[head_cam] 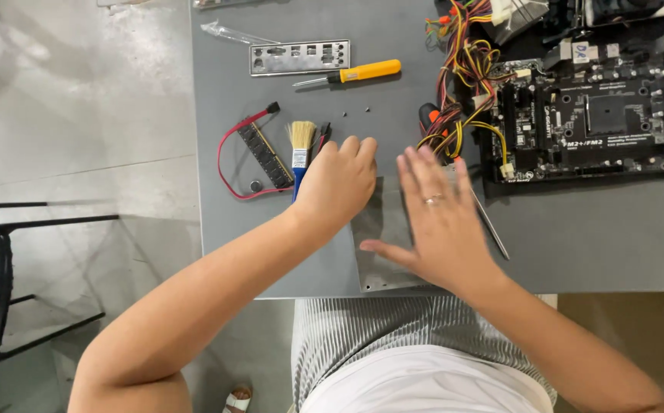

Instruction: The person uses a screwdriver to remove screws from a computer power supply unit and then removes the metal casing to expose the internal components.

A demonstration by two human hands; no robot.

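Both hands rest on a grey anti-static bag (381, 229) lying flat at the tabletop's (576, 237) near edge, seemingly to press it smooth. The right hand (439, 222) lies open, palm down, fingers spread across the bag, gripping nothing. The left hand (339, 183) is loosely curled with its knuckles at the bag's far left corner (I cannot tell whether its grip pinches anything). Just left of it lie a small brush (300, 145) and a memory stick (264, 155); a motherboard (584, 122) sits toward the far right corner.
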